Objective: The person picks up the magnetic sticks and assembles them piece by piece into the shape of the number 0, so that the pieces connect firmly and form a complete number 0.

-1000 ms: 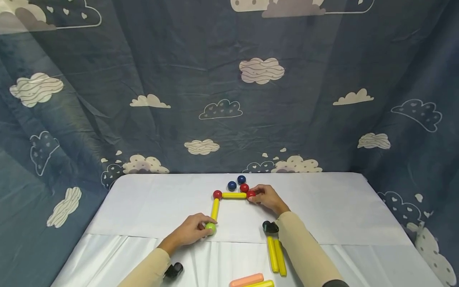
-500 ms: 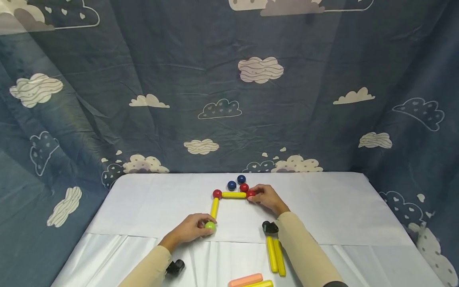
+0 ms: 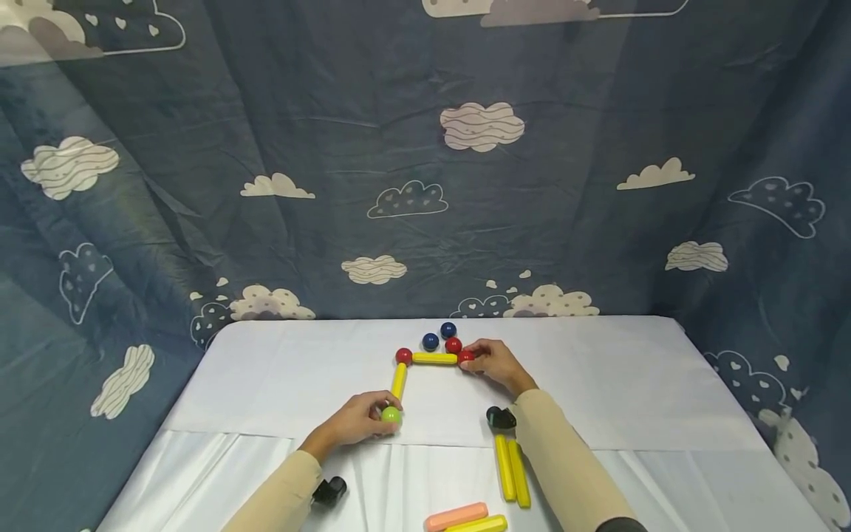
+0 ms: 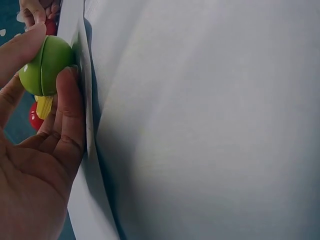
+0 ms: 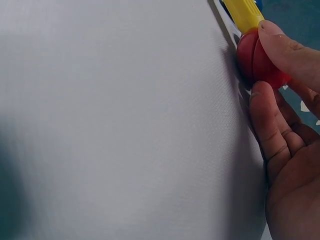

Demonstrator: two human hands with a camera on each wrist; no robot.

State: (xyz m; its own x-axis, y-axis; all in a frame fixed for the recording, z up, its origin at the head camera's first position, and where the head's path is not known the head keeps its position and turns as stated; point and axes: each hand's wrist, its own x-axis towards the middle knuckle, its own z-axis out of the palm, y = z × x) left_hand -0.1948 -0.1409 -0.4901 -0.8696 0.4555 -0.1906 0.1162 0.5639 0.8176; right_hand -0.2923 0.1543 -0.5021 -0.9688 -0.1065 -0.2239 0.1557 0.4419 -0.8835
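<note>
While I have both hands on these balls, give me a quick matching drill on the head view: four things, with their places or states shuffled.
Things
1. Green ball
2. Orange stick
3. Right hand
4. Blue balls

Places or states
A. Gripping a red ball
B. Near the far edge of the table, touched by neither hand
C. Held by the left hand
D. By the bottom of the picture, beside a yellow stick

Pairs: 1-C, 2-D, 3-A, 4-B
</note>
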